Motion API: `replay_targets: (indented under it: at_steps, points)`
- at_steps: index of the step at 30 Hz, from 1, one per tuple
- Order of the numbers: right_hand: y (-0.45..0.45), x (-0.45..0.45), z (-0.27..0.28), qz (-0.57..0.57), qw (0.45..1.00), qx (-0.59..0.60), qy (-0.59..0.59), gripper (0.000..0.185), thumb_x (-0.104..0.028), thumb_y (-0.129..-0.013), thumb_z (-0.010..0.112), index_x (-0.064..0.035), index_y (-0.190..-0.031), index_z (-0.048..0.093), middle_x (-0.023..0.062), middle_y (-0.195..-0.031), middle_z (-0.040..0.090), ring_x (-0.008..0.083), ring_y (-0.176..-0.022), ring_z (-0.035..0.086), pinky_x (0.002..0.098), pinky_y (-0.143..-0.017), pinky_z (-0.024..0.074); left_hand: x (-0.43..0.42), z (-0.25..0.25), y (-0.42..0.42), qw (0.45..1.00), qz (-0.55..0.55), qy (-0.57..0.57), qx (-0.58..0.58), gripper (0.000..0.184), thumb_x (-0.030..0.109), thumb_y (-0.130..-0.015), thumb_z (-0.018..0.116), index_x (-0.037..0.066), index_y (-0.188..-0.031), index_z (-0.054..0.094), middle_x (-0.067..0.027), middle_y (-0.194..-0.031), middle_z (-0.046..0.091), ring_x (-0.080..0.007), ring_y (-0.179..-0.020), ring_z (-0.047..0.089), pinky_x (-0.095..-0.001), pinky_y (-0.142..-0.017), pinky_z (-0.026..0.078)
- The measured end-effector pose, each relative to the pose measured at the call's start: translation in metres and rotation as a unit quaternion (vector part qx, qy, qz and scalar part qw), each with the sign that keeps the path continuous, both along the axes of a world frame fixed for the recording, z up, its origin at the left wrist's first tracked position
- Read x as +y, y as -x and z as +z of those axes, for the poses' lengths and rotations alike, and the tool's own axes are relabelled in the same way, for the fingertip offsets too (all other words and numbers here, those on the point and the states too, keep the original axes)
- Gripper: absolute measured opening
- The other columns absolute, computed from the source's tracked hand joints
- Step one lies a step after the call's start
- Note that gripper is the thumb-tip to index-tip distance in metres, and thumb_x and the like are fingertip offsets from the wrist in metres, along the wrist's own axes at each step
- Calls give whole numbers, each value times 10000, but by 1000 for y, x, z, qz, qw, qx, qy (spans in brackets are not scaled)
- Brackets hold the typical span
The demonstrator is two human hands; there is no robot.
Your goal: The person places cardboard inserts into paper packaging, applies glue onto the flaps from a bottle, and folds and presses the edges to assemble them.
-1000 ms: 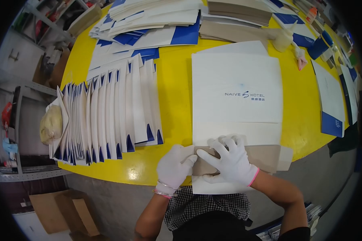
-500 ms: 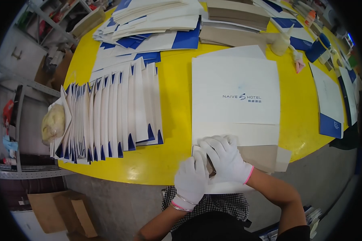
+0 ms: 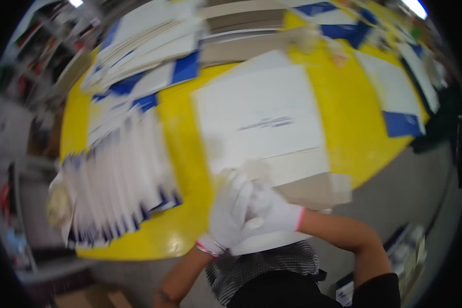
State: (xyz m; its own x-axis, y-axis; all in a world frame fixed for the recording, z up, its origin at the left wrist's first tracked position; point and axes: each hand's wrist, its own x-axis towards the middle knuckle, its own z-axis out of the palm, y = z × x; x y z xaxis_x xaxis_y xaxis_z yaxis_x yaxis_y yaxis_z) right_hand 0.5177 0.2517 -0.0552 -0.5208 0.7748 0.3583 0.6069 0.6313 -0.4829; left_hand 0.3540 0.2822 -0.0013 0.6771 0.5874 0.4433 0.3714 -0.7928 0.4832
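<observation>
A large white paper piece (image 3: 262,102) with blurred dark print lies on the yellow table (image 3: 344,102), its near part folded to show a grey-brown inner side (image 3: 305,192). My left hand (image 3: 230,208), in a white glove, is at the near left corner of the paper. Close against it, my right hand (image 3: 269,205), also gloved and with a pink cuff, rests over the folded near edge. Motion smears the fingers of both hands, and what lies between them cannot be made out.
A row of standing folded white pieces with blue corners (image 3: 118,179) is on the left, with a yellowish lump (image 3: 59,205) at its end. Stacks of white and blue sheets (image 3: 149,46) and brown-grey sheets (image 3: 246,20) lie at the back. More white-blue pieces (image 3: 390,87) lie right.
The whole view has turned and blurred, so the paper appears tilted and further left. My hands remain at its near left corner, close together.
</observation>
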Motion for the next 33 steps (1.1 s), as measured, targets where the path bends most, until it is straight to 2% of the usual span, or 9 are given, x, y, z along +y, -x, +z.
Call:
replay_targets:
  at_steps: [1, 5, 10, 12, 13, 16, 18, 23, 33]
  points:
    - [-9, -4, -9, 22, 994, 106, 0, 629, -467, -760, 643, -25, -1201, 572, 127, -1192, 539, 286, -1146, 475, 485, -992, 367, 10, -6, -11, 999, -38, 0, 38, 625, 367, -911, 550, -84, -1326, 427, -285, -1320, 459, -469, -1241, 441, -527, -1047, 362]
    - [-54, -36, 19, -69, 992, -95, -38, 529, -392, -782, 643, -44, -1175, 577, 124, -1161, 544, 293, -1132, 483, 458, -1020, 360, 20, -12, -25, 985, -127, -11, 117, 646, 389, -838, 624, -38, -1300, 480, -239, -1353, 430, -434, -1270, 401, -524, -1058, 340]
    - [-118, -97, 72, -586, 791, -168, -62, 585, -397, -659, 798, -36, -1082, 619, 126, -1086, 605, 257, -979, 574, 375, -840, 463, 12, -13, -25, 972, -117, -86, 185, 501, 345, -754, 701, 161, -1210, 603, -106, -1298, 465, -326, -1184, 433, -473, -1000, 402]
    - [-126, -110, 60, -605, 708, 174, 321, 560, -430, -630, 784, -78, -1033, 617, 120, -947, 620, 282, -754, 624, 397, -651, 494, 11, -13, -25, 970, -120, -96, 188, 457, 335, -742, 707, 213, -1176, 633, -77, -1282, 474, -303, -1146, 449, -461, -976, 417]
    - [-126, -110, 61, -610, 703, 180, 318, 560, -430, -630, 784, -78, -1033, 617, 120, -947, 620, 282, -754, 624, 397, -651, 494, 12, -12, -25, 968, -120, -107, 191, 451, 330, -735, 709, 228, -1169, 638, -67, -1253, 481, -297, -1133, 454, -456, -957, 426]
    - [-114, -98, 64, -594, 747, 69, 291, 402, -350, -668, 795, -80, -911, 621, 106, -761, 593, 232, -612, 599, 330, -520, 483, 12, -13, -25, 966, -119, -131, 188, 433, 321, -732, 706, 233, -1152, 650, -65, -1210, 486, -299, -1107, 461, -449, -916, 423]
    - [-77, -97, 50, -552, 818, -157, 51, 265, -279, -743, 725, -96, -866, 578, 91, -748, 557, 257, -597, 576, 354, -531, 494, 11, -14, -27, 966, -117, -144, 183, 421, 317, -735, 703, 224, -1143, 657, -72, -1195, 483, -308, -1094, 462, -447, -894, 411]
    - [-51, -103, 42, -531, 842, -90, 34, 376, -239, -785, 676, -98, -1124, 597, 114, -964, 544, 260, -774, 565, 369, -674, 490, 24, 3, -61, 934, -252, 6, 253, 511, 375, -724, 707, 135, -1166, 612, -114, -1222, 484, -321, -1102, 477, -472, -878, 424]
    - [-85, -123, 47, -471, 878, -33, 84, 596, -313, -737, 781, -56, -1239, 586, 142, -1111, 546, 302, -916, 551, 399, -776, 496, 24, -8, -81, 963, -239, -42, 118, 643, 443, -662, 731, 136, -1205, 575, -100, -1249, 504, -269, -1060, 496, -429, -851, 421]
